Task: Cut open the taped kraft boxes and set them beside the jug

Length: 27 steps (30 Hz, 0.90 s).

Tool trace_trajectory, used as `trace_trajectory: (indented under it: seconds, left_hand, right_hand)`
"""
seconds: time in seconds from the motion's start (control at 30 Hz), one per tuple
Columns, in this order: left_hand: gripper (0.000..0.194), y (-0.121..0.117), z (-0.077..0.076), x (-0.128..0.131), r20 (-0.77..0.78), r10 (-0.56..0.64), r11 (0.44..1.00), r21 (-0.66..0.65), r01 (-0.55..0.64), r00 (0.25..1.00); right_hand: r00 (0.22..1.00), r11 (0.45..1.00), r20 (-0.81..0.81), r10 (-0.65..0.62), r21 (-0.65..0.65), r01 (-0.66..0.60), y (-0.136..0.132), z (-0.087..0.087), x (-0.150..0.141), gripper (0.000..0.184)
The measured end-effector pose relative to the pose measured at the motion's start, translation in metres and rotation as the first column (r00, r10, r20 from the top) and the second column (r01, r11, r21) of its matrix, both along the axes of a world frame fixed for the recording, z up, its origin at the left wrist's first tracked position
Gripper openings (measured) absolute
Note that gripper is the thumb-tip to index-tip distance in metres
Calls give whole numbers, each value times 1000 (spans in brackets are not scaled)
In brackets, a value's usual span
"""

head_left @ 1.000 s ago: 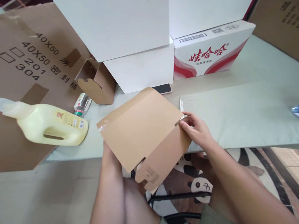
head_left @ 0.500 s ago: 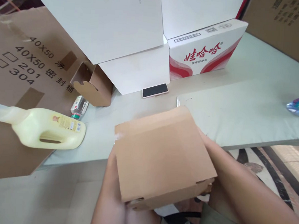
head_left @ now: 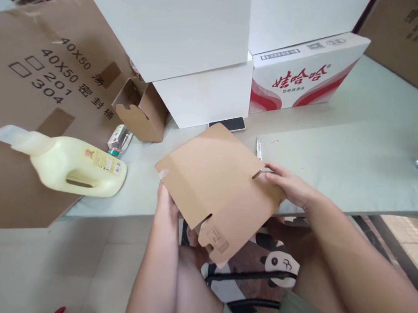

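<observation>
A small brown cardboard box (head_left: 211, 180) with tab flaps is held over the table's front edge. My left hand (head_left: 166, 198) grips its left underside, fingers mostly hidden behind the card. My right hand (head_left: 288, 185) holds its right edge, fingers curled around the flap corner. A flap with a printed mark hangs down toward my lap.
A pale yellow jug (head_left: 70, 164) lies on its side at left on a big flat brown carton (head_left: 28, 93). Another small folded brown box (head_left: 141, 110), a small bottle (head_left: 118, 141), a phone (head_left: 228, 124), a pen (head_left: 258, 147), white boxes (head_left: 201, 57) and a red-printed case (head_left: 306, 72) stand behind.
The box was tipped flat and low toward my lap half a second ago; now it is turned back up over the table edge, flap hanging down, right hand visible on its right edge.
</observation>
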<state>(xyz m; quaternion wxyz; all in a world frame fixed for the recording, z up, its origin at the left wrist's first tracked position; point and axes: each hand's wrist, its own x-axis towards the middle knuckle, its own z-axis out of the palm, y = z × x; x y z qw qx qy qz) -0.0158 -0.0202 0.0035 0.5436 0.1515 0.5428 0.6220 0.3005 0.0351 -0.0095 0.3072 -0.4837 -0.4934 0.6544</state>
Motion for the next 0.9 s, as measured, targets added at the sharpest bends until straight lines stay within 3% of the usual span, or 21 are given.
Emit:
trace_trajectory:
  seconds: [0.1, 0.2, 0.33, 0.43, 0.5, 0.67, 0.77, 0.9]
  left_hand:
    - [53, 5, 4, -7, 116, 86, 995, 35, -90, 989]
    - [44, 3, 4, -6, 57, 76, 993, 89, -81, 996]
    - [35, 3, -3, -10, 47, 175, 978, 105, -179, 983]
    - [27, 5, -5, -12, 112, 240, 954, 157, -256, 964]
    - [26, 5, -2, -10, 122, 227, 954, 172, -246, 966]
    - [20, -2, 15, -4, 185, 138, 989, 18, -144, 973]
    - [24, -5, 24, -6, 191, 137, 990, -4, -139, 972]
    - [19, -7, 29, -6, 182, 134, 991, -3, -136, 974]
  right_hand:
    - [996, 999, 76, 41, -7, -40, -5, -1, -7, 60]
    - [995, 1000, 99, -13, 17, 12, -6, 1, -13, 50]
    - [988, 993, -113, -109, 30, 113, -3, 3, -12, 52]
    - [961, 995, -266, -76, 38, 89, -9, 1, -16, 53]
    - [961, 995, -261, -97, -7, 99, -17, 0, -25, 52]
    - [920, 950, -241, -308, -18, 313, -36, 10, -24, 54]
    - [846, 854, -210, -490, 79, 515, -43, 34, 13, 52]
    - [619, 577, -75, -782, 290, 764, -56, 78, 93, 32]
